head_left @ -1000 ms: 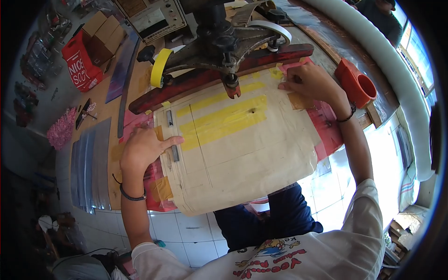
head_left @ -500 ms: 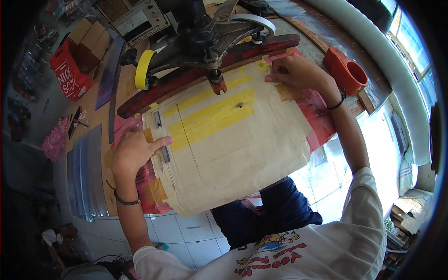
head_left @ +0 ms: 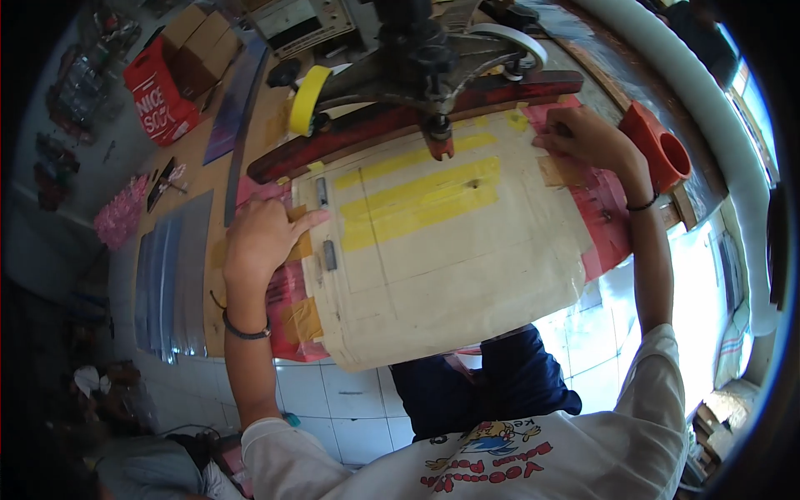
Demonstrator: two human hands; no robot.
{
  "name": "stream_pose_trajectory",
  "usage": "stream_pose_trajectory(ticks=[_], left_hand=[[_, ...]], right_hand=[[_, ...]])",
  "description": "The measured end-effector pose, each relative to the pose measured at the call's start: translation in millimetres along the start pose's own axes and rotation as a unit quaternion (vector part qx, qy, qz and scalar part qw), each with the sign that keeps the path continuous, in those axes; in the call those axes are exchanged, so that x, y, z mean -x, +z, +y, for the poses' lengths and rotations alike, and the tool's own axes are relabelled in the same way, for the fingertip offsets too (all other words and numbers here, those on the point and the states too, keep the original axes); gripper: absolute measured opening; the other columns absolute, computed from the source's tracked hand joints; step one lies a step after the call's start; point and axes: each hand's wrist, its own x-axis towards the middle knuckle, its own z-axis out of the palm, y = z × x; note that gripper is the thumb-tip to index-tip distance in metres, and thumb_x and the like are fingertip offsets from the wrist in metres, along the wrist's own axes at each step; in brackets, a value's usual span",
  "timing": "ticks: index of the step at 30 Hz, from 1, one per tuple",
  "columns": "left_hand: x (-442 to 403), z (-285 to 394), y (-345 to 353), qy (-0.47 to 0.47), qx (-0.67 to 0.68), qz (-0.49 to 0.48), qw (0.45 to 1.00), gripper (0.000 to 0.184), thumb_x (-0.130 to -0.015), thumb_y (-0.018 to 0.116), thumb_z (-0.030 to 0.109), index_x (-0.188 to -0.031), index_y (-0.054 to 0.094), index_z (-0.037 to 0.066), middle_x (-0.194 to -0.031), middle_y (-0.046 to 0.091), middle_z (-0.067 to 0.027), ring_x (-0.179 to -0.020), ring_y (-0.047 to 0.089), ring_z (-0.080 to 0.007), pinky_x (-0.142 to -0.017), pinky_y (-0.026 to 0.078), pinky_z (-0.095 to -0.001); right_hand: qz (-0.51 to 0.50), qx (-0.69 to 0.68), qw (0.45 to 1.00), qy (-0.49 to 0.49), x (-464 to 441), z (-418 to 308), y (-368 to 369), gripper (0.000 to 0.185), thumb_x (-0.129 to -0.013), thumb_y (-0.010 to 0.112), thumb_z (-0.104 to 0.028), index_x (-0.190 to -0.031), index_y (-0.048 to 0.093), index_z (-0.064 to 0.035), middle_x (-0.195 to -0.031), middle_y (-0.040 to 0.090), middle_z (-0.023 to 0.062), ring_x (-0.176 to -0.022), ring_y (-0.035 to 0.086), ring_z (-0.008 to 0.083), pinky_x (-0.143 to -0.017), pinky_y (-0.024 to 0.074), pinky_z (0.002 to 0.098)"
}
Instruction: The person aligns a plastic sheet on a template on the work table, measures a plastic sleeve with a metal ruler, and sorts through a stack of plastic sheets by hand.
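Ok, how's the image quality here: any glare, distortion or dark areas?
Head view: fisheye distortion bows the white roll, corners black; head view: daylight washes out the floor at right, while the left background is dim; head view: left hand, right hand and beige sheet are readable.

A beige sheet (head_left: pixel 467 275), crossed by yellow tape (head_left: pixel 417 208) bands and thin dark lines, lay over pink film (head_left: pixel 604 225) that showed at both sides. Two short grey strips (head_left: pixel 330 255) sat along its left side; its near edge bowed outward.
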Motion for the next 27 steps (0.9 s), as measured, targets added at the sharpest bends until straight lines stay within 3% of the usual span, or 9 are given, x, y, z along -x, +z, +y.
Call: stream_pose_trajectory(ticks=[1,4,7,16,20,23,27], left_hand=[[-0.5,-1.4,0.9,-0.006,-0.010,0.003,1.000,0.085,-0.080,0.059,0.070,-0.107,0.064,-0.011,-0.103,0.066,-0.0287,-0.100,0.064,-0.0393,-0.089,0.049,-0.0446],[-6.1,-11.5,12.8,0.005,0.009,0.045,0.999,0.089,-0.079,0.059,0.071,-0.120,0.058,-0.008,-0.112,0.064,-0.0279,-0.104,0.063,-0.0373,-0.090,0.049,-0.0427],[-7.8,-9.2,5.4,-0.019,0.027,0.001,0.999,0.093,-0.078,0.060,0.072,-0.126,0.053,-0.007,-0.114,0.064,-0.0260,-0.104,0.064,-0.0364,-0.090,0.050,-0.0411],[-16.6,-14.2,6.8,-0.014,0.039,-0.031,0.999,0.102,-0.073,0.058,0.081,-0.115,0.049,-0.012,-0.096,0.065,-0.0295,-0.094,0.067,-0.0365,-0.082,0.052,-0.0403],[-28.9,-20.5,16.3,-0.003,0.015,-0.044,0.999,0.109,-0.071,0.057,0.083,-0.121,0.046,-0.014,-0.102,0.064,-0.0313,-0.098,0.066,-0.0368,-0.085,0.051,-0.0411],[-24.7,-18.1,18.4,-0.003,0.049,-0.035,0.998,0.106,-0.076,0.055,0.080,-0.124,0.045,-0.014,-0.104,0.064,-0.0309,-0.099,0.066,-0.0387,-0.085,0.051,-0.0414],[11.7,-16.2,23.2,0.011,0.129,0.031,0.991,0.090,-0.086,0.050,0.070,-0.135,0.044,-0.006,-0.118,0.059,-0.0294,-0.114,0.058,-0.0383,-0.096,0.045,-0.0417]], right_hand=[[-0.006,0.010,1.000,0.002,-0.3,-2.9,-1.3,0.037,-0.087,0.071,-0.034,-0.081,0.058,0.0007,-0.069,0.059,0.0097,-0.061,0.055,0.0207,-0.059,0.0441,0.0343],[-0.037,0.034,0.999,0.016,-3.1,-3.6,-3.0,0.036,-0.089,0.069,-0.033,-0.084,0.059,0.0012,-0.071,0.059,0.0108,-0.062,0.055,0.0203,-0.060,0.0435,0.0346],[-0.032,0.007,0.999,0.021,-2.5,-4.1,-1.0,0.031,-0.091,0.067,-0.026,-0.083,0.061,0.0023,-0.068,0.059,0.0117,-0.059,0.051,0.0202,-0.058,0.0415,0.0353],[-0.023,0.044,0.998,0.036,-5.6,-7.7,2.4,0.037,-0.092,0.065,-0.033,-0.081,0.064,0.0016,-0.069,0.062,0.0137,-0.061,0.057,0.0212,-0.060,0.0431,0.0369],[0.012,0.052,0.999,-0.006,-3.0,2.4,5.5,0.044,-0.090,0.065,-0.040,-0.080,0.066,0.0021,-0.070,0.063,0.0181,-0.064,0.062,0.0299,-0.061,0.0455,0.0408],[0.023,0.038,0.999,-0.024,-2.4,8.7,10.6,0.045,-0.091,0.063,-0.042,-0.081,0.066,0.0021,-0.070,0.064,0.0191,-0.069,0.065,0.0324,-0.063,0.0469,0.0415],[0.083,0.018,0.996,-0.031,16.6,4.8,12.3,0.039,-0.091,0.063,-0.038,-0.089,0.066,0.0010,-0.081,0.066,0.0192,-0.080,0.067,0.0339,-0.071,0.0493,0.0412]])
